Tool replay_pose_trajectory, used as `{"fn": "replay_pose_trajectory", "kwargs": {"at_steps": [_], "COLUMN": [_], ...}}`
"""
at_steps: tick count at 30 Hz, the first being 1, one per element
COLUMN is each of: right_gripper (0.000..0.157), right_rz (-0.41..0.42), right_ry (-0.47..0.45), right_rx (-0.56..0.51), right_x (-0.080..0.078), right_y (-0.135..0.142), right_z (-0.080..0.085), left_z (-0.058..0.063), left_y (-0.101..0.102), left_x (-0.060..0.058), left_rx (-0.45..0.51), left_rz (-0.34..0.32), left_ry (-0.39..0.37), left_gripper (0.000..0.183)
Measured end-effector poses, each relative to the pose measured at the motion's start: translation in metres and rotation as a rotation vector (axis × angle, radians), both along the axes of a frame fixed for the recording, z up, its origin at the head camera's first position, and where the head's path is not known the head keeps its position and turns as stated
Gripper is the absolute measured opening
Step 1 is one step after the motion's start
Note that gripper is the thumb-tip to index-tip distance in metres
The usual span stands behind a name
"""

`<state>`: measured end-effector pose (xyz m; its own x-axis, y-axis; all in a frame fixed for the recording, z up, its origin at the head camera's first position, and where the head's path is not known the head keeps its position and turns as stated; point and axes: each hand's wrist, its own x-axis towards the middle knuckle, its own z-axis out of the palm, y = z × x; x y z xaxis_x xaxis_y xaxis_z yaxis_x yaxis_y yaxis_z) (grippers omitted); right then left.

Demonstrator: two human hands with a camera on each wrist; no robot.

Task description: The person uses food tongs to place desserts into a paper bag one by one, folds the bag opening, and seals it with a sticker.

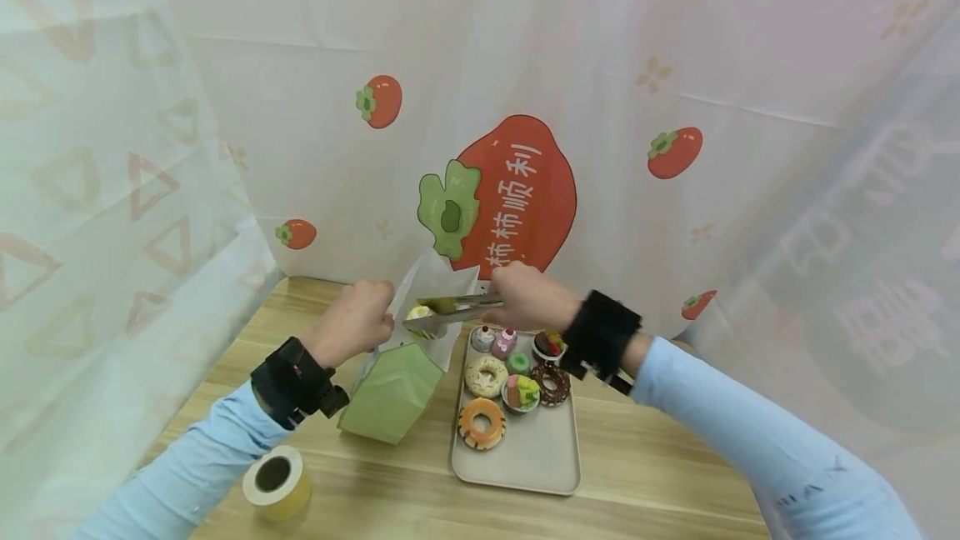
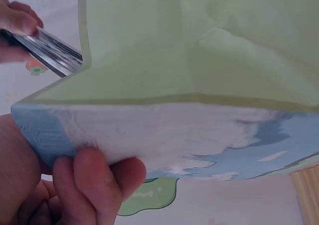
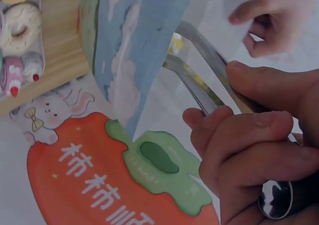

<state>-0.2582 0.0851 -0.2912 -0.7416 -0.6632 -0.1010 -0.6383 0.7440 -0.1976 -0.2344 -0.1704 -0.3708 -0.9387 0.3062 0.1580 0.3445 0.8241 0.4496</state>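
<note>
My left hand (image 1: 354, 323) grips the edge of a light green paper bag (image 1: 396, 394), fingers curled over its blue-and-white printed side (image 2: 199, 140) in the left wrist view. The bag tilts with its white inside (image 1: 438, 277) showing. My right hand (image 1: 528, 297) holds metal tongs (image 1: 461, 312), and their tips reach into the bag's mouth. At those tips is a small yellow-and-white pastry (image 1: 420, 315), mostly hidden by the tongs. In the right wrist view my fingers and thumb wrap the tongs' arms (image 3: 204, 70) beside the bag's printed panel (image 3: 122, 45).
Right of the bag lies a beige tray (image 1: 517, 469) with several donuts, including an orange one (image 1: 482, 423), and small cakes and dessert cups (image 1: 521, 392). A roll of tape (image 1: 277, 483) stands at the front left of the wooden table (image 1: 637, 457). A persimmon-print curtain (image 1: 615, 48) hangs behind.
</note>
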Motion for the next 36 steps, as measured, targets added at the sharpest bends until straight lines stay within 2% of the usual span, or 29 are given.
{"fn": "replay_pose_trajectory", "kwargs": {"at_steps": [3, 10, 16, 22, 27, 30, 34, 36], "right_gripper": [0.016, 0.043, 0.044, 0.038, 0.02, 0.011, 0.025, 0.035], "right_rz": [0.04, 0.111, 0.149, 0.116, 0.107, 0.116, 0.122, 0.125], "right_ry": [0.042, 0.117, 0.268, 0.32, 0.357, 0.356, 0.32, 0.271], "right_rx": [0.087, 0.241, 0.37, 0.36, 0.345, 0.332, 0.345, 0.347], "right_x": [-0.008, -0.02, -0.03, -0.04, -0.049, -0.053, -0.055, -0.053], "right_y": [-0.023, -0.061, -0.085, -0.095, -0.092, -0.09, -0.088, -0.086], "right_z": [-0.006, -0.03, -0.054, -0.076, -0.094, -0.1, -0.096, -0.086], "left_z": [-0.001, -0.002, -0.001, -0.003, -0.004, -0.004, -0.003, -0.003], "left_y": [-0.001, 0.0, 0.0, -0.001, 0.002, 0.003, 0.001, 0.0], "left_x": [0.001, 0.002, 0.003, 0.005, 0.007, 0.008, 0.007, 0.006], "left_rx": [0.0, -0.035, -0.063, -0.083, -0.097, -0.095, -0.097, -0.099], "left_rz": [-0.003, -0.004, -0.005, -0.003, -0.008, 0.002, 0.012, 0.009], "left_ry": [0.005, 0.023, 0.059, 0.095, 0.087, 0.076, 0.094, 0.105], "left_gripper": [0.005, 0.008, 0.009, 0.007, 0.003, 0.005, 0.006, 0.004]}}
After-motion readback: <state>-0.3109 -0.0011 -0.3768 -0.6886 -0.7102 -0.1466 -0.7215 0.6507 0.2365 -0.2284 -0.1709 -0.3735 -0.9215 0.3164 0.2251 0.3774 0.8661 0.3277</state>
